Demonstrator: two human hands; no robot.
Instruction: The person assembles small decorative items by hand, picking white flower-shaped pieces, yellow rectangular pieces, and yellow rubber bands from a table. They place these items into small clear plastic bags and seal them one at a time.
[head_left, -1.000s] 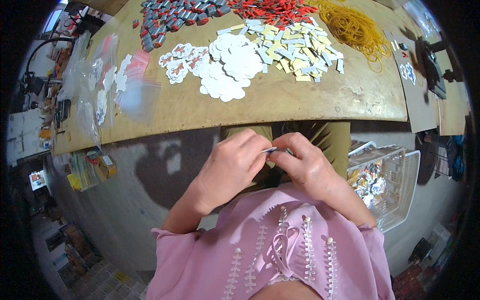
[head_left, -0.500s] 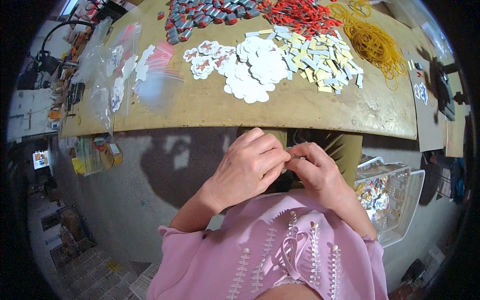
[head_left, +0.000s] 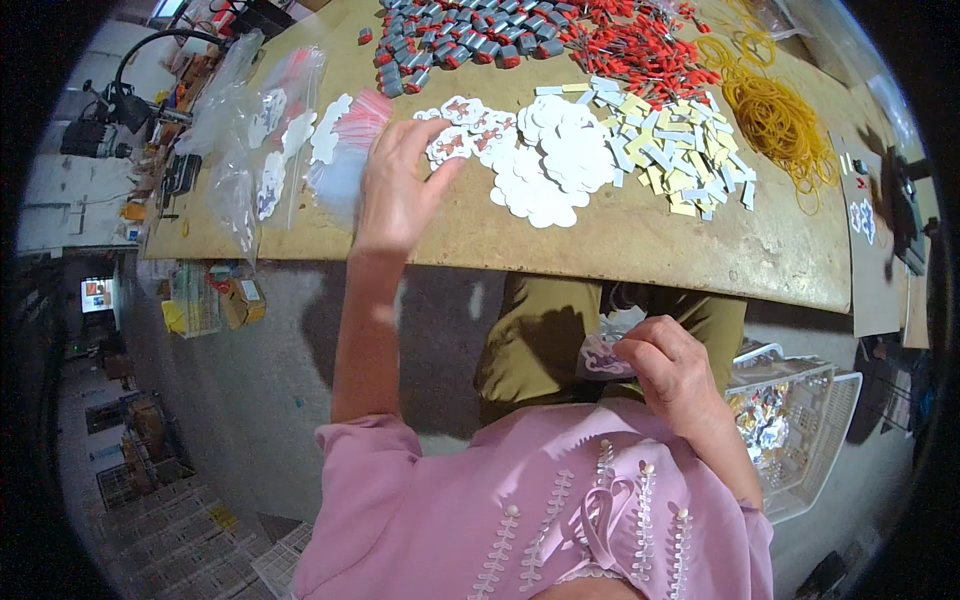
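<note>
My left hand (head_left: 398, 185) is stretched out over the wooden table (head_left: 640, 240), fingers spread, resting on a stack of clear plastic bags (head_left: 345, 160) beside the white flower-shaped cards with red marks (head_left: 462, 130). It grips nothing that I can see. My right hand (head_left: 668, 365) stays low at my lap, fingers closed on a small white flower-shaped card in a clear bag (head_left: 603, 352). A heap of plain white flower cards (head_left: 555, 165) lies just right of my left hand.
Farther back lie grey-and-red small parts (head_left: 440, 45), red pieces (head_left: 630, 45), yellow and white strips (head_left: 680, 150) and yellow rubber bands (head_left: 780, 120). Clear bags with cards (head_left: 255, 130) sit at the left. A white plastic basket (head_left: 800, 420) of packed items stands at my right.
My left hand has left the right hand at my lap and reached up onto the table to the bags. The right hand stays at the lap with the card.
</note>
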